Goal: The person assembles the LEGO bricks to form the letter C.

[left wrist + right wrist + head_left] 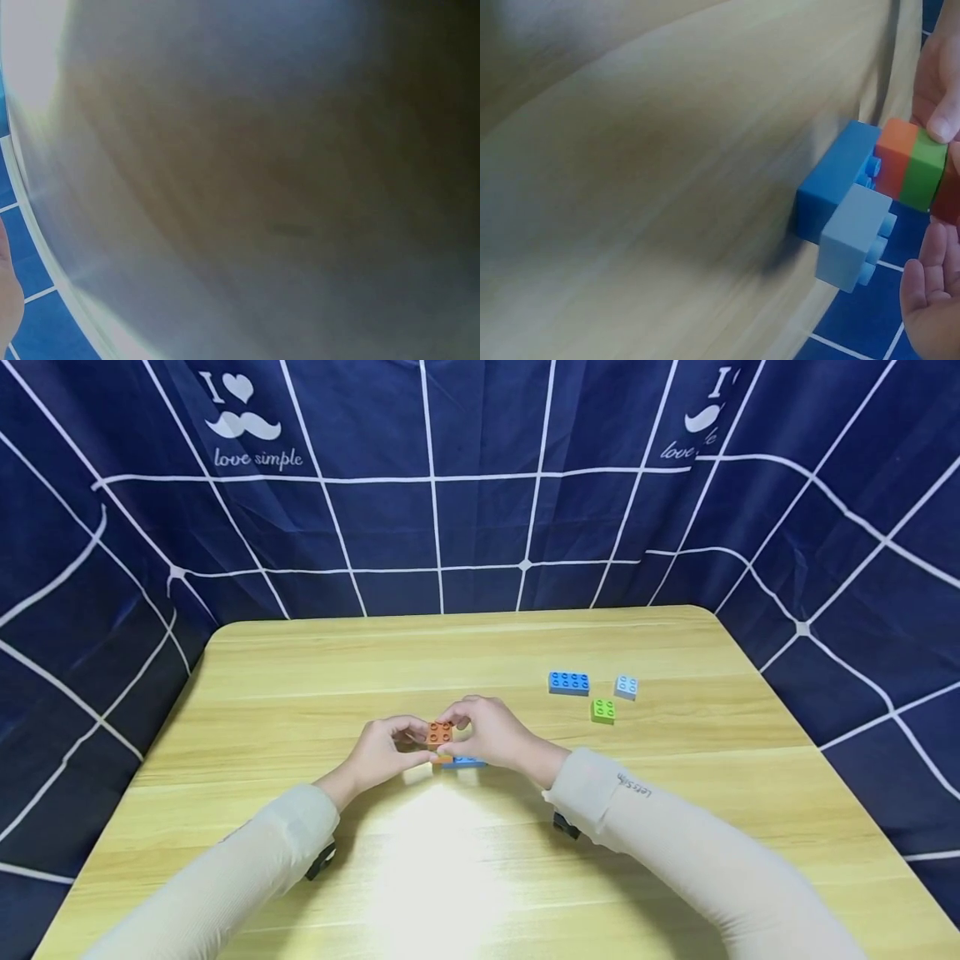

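Red-brown brick [439, 734] is at the top of a small stack, above the blue base brick [832, 184], which sits on the table [285, 693]. Order up from the blue base brick: orange brick [895, 157], green layer brick [925, 172], then red-brown. Can't tell if red-brown is fully seated.

Grip: right hand [491, 735], on the right of the blue base brick, pinches red-brown between thumb and fingers. Left hand [378, 756], on its left, grips the stack; thumb touches the green layer brick in the right wrist view.

Pale blue brick [855, 236] is right at the blue base brick, overlapping it in the right wrist view; can't tell if joined.

Loose, right of the blue base brick and farther back: eight-stud blue brick [568, 684], four-stud light blue brick [626, 687], lime brick [602, 712]. Farther behind it: navy curtain [480, 518], white grid lines. Left wrist view blurred.
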`<action>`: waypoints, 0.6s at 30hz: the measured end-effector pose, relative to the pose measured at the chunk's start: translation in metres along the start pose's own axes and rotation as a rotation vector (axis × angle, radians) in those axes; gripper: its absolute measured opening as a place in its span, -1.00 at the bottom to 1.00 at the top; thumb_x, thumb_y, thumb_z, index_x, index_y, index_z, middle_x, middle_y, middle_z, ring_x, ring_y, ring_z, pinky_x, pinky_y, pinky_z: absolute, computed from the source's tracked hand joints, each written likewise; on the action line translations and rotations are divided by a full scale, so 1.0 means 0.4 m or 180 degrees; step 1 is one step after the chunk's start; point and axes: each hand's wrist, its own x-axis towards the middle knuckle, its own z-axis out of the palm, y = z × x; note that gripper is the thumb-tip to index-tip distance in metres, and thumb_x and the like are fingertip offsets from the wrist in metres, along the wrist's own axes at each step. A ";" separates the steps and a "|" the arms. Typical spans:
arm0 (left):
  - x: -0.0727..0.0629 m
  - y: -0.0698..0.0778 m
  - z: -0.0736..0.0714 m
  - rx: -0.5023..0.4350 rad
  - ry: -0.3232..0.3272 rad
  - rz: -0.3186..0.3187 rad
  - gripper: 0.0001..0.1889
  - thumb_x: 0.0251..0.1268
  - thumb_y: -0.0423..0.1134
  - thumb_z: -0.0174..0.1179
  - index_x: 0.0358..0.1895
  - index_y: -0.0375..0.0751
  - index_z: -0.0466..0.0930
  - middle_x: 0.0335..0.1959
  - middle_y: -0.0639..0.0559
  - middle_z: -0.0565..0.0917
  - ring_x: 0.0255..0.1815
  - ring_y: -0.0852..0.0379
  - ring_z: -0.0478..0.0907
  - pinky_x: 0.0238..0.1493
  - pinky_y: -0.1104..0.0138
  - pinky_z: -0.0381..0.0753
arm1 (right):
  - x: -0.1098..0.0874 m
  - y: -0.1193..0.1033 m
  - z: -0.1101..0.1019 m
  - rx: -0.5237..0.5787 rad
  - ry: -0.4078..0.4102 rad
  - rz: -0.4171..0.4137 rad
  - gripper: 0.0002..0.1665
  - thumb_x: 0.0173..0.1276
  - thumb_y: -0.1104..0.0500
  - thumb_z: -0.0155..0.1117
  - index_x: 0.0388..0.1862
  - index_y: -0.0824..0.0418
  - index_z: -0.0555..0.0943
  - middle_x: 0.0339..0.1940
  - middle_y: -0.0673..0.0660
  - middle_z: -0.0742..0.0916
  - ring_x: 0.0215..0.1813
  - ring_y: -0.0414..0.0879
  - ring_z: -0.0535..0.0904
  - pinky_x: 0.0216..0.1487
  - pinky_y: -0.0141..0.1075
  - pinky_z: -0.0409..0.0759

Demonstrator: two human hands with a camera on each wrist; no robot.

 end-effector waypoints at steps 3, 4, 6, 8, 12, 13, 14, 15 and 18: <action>-0.001 0.000 -0.003 0.0019 0.0013 -0.0002 -0.65 -0.07 -0.35 0.49 -0.15 -0.34 0.64 -0.28 -0.04 0.69 -0.25 0.02 0.63 -0.14 0.24 0.63 | 0.001 -0.006 0.000 -0.0027 0.0004 -0.0007 -0.58 0.06 0.07 0.54 -0.10 0.16 0.67 -0.21 -0.02 0.69 -0.17 -0.13 0.56 -0.13 -0.32 0.55; -0.001 0.001 -0.004 0.0019 0.0013 -0.0009 -0.64 -0.07 -0.35 0.49 -0.15 -0.34 0.64 -0.28 -0.04 0.70 -0.25 0.02 0.63 -0.14 0.24 0.63 | 0.002 -0.008 0.000 -0.0019 0.0006 0.0004 -0.57 0.05 0.07 0.54 -0.10 0.16 0.67 -0.21 -0.01 0.69 -0.17 -0.13 0.56 -0.14 -0.32 0.55; -0.001 0.003 -0.006 0.0007 0.0005 -0.0022 -0.64 -0.07 -0.35 0.49 -0.15 -0.33 0.64 -0.29 -0.04 0.70 -0.26 0.02 0.63 -0.14 0.24 0.63 | 0.001 -0.009 0.000 -0.0002 0.0011 0.0053 -0.57 0.05 0.07 0.54 -0.09 0.15 0.67 -0.21 -0.02 0.68 -0.18 -0.13 0.56 -0.15 -0.33 0.55; -0.002 0.005 -0.006 -0.0003 -0.0003 -0.0036 -0.64 -0.07 -0.35 0.49 -0.15 -0.33 0.64 -0.29 -0.04 0.70 -0.26 0.01 0.63 -0.14 0.23 0.63 | 0.001 -0.009 0.001 0.0024 0.0013 0.0106 -0.56 0.05 0.08 0.55 -0.08 0.14 0.67 -0.20 -0.02 0.68 -0.17 -0.14 0.55 -0.16 -0.34 0.55; -0.004 0.008 -0.004 -0.0020 -0.0010 -0.0055 -0.64 -0.07 -0.36 0.49 -0.15 -0.34 0.64 -0.30 -0.05 0.70 -0.27 0.00 0.63 -0.14 0.23 0.63 | -0.001 -0.007 0.005 0.0060 0.0011 0.0149 -0.57 0.05 0.08 0.55 -0.08 0.14 0.67 -0.18 -0.02 0.68 -0.16 -0.13 0.56 -0.15 -0.34 0.55; -0.005 0.008 -0.004 -0.0020 -0.0009 -0.0055 -0.64 -0.08 -0.36 0.49 -0.15 -0.34 0.64 -0.30 -0.05 0.70 -0.27 0.01 0.63 -0.15 0.22 0.63 | -0.001 -0.006 0.006 0.0052 0.0008 0.0140 -0.57 0.05 0.08 0.54 -0.08 0.14 0.67 -0.18 -0.02 0.68 -0.15 -0.14 0.56 -0.15 -0.34 0.56; -0.005 0.008 -0.003 -0.0020 -0.0008 -0.0052 -0.64 -0.08 -0.36 0.49 -0.14 -0.34 0.64 -0.30 -0.05 0.70 -0.27 0.01 0.63 -0.14 0.22 0.63 | -0.001 -0.005 0.007 0.0040 0.0010 0.0129 -0.57 0.05 0.07 0.54 -0.09 0.14 0.67 -0.17 -0.02 0.68 -0.15 -0.15 0.56 -0.14 -0.34 0.56; -0.006 0.009 -0.003 -0.0026 -0.0004 -0.0042 -0.63 -0.08 -0.36 0.49 -0.14 -0.33 0.64 -0.29 -0.05 0.70 -0.27 0.01 0.63 -0.14 0.22 0.63 | -0.002 -0.005 0.008 0.0022 0.0013 0.0116 -0.58 0.05 0.07 0.54 -0.10 0.13 0.67 -0.17 -0.02 0.68 -0.15 -0.15 0.56 -0.13 -0.34 0.56; -0.007 0.010 -0.004 -0.0059 0.0028 0.0003 -0.63 -0.08 -0.36 0.49 -0.12 -0.31 0.64 -0.26 -0.06 0.70 -0.24 0.00 0.63 -0.11 0.19 0.63 | -0.003 -0.004 0.009 -0.0022 0.0038 0.0075 -0.59 0.06 0.07 0.54 -0.10 0.12 0.67 -0.15 -0.03 0.69 -0.16 -0.17 0.57 -0.11 -0.34 0.56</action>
